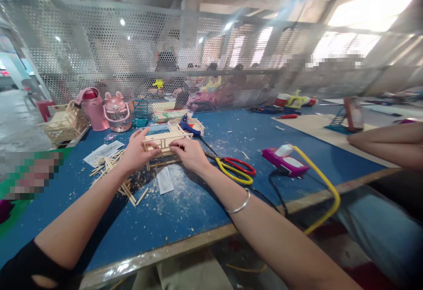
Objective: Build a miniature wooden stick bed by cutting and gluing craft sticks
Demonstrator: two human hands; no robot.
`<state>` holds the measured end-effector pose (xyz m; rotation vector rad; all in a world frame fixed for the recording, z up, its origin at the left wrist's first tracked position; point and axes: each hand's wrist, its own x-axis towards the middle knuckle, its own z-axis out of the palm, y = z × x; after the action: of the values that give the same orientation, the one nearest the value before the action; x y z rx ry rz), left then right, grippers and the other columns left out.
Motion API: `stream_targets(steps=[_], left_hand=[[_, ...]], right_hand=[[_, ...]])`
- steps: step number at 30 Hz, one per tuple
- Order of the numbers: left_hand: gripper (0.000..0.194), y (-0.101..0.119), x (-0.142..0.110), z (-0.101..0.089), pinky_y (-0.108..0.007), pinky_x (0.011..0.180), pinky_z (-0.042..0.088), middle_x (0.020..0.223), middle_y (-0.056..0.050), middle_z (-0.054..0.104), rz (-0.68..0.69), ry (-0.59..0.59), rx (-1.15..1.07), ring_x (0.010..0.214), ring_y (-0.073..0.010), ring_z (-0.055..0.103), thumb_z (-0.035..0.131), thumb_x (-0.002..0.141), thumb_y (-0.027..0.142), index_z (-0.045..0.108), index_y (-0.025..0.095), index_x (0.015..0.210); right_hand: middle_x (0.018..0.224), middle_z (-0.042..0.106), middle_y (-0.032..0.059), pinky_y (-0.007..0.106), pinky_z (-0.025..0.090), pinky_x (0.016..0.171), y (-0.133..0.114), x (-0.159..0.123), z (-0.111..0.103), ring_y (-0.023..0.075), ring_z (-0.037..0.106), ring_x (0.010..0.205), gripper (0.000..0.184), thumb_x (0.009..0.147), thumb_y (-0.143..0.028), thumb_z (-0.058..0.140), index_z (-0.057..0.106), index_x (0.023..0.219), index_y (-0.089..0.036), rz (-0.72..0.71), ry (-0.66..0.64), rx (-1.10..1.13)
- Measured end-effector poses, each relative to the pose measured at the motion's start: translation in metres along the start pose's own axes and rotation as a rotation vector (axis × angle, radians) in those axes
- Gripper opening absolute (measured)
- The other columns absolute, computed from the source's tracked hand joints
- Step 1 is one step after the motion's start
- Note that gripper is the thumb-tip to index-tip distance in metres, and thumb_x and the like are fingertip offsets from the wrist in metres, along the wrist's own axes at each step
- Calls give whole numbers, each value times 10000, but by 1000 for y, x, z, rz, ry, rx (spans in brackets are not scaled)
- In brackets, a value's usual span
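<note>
A small frame built of pale wooden sticks (164, 141) rests on the blue table (172, 219), held from both sides. My left hand (136, 152) grips its left end with thumb and fingers closed on the sticks. My right hand (191, 153) pinches its right lower edge; a silver bangle sits on that wrist. Loose wooden sticks (114, 171) and sawdust lie under and left of my left hand. A small white paper slip (164, 180) lies just in front of the frame.
Scissors with red and yellow handles (236, 169) lie right of my right hand. A purple device (286, 161) with a yellow cable, a blue glue gun (189, 128), a pink bottle (94, 108), a pink cup (116, 111) and a stick basket (66, 122) stand around. Another person's forearm (386, 142) rests at right.
</note>
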<state>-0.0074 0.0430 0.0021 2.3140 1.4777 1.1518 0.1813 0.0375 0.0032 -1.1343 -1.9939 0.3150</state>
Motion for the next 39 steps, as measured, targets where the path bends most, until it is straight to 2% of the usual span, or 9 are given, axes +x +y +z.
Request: stream_targets(steps=[9, 16, 21, 25, 28, 31, 33, 35, 39], left_hand=[[526, -2, 0, 1, -465, 1025, 230, 1215, -111, 541, -9, 3, -11, 1276, -290, 256, 608, 678, 380, 535, 152, 1147], [559, 1, -1, -1, -455, 1029, 224, 1137, -96, 594, -21, -20, -3, 1282, -275, 246, 587, 692, 397, 497, 143, 1182], [512, 0, -2, -1, -459, 1031, 230, 1283, -138, 478, -16, -37, 25, 1286, -295, 238, 588, 683, 384, 539, 116, 1116], [590, -2, -7, -12, -457, 1046, 218, 1369, -162, 359, 56, -68, 62, 1295, -296, 237, 587, 629, 230, 469, 105, 1193], [602, 8, -15, -31, -426, 996, 320, 1303, -146, 442, -10, 76, 46, 1208, -263, 391, 523, 630, 138, 433, 119, 1226], [367, 34, -27, -43, -390, 868, 423, 1094, -111, 598, -3, 338, 83, 1010, -237, 533, 505, 712, 207, 564, 133, 1067], [261, 53, -37, -41, -360, 837, 433, 987, -86, 650, 78, 220, 91, 943, -220, 566, 462, 780, 278, 632, 153, 934], [306, 68, -47, -32, -356, 797, 441, 936, -84, 680, 64, -51, 113, 893, -228, 597, 406, 827, 329, 658, 175, 905], [300, 73, -61, -11, -321, 696, 434, 927, -84, 698, -7, -308, 86, 814, -235, 632, 396, 842, 306, 663, 216, 945]], right_hand=[[621, 605, -16, 206, 377, 590, -1, -2, 1, 95, 494, 562, 212, 699, -160, 598, 664, 898, -132, 73, 16, 17], [768, 668, 41, 226, 393, 649, -2, -2, 0, 120, 551, 667, 169, 733, -175, 577, 685, 859, -144, 38, 18, -61], [792, 686, 47, 225, 397, 699, -3, -2, 1, 132, 588, 749, 134, 755, -151, 563, 693, 788, -150, -11, 6, -54], [769, 684, 35, 221, 400, 681, -3, -2, -3, 124, 586, 720, 125, 764, -154, 562, 687, 768, -156, -23, -5, -74], [767, 681, 44, 223, 402, 674, -6, -4, -13, 126, 584, 711, 132, 773, -142, 548, 679, 762, -146, -44, -70, -141], [748, 675, 59, 237, 402, 663, -14, -12, -25, 143, 582, 703, 126, 769, -130, 550, 675, 752, -136, -88, -200, -271], [745, 670, 55, 240, 402, 658, -23, -20, -31, 146, 577, 700, 131, 781, -145, 543, 671, 759, -145, -128, -260, -325], [768, 665, 53, 238, 403, 668, -31, -29, -33, 143, 573, 720, 145, 803, -168, 522, 666, 787, -152, -176, -268, -332], [783, 655, 63, 242, 401, 666, -41, -45, -26, 151, 562, 744, 177, 832, -202, 486, 654, 825, -146, -236, -260, -343]])
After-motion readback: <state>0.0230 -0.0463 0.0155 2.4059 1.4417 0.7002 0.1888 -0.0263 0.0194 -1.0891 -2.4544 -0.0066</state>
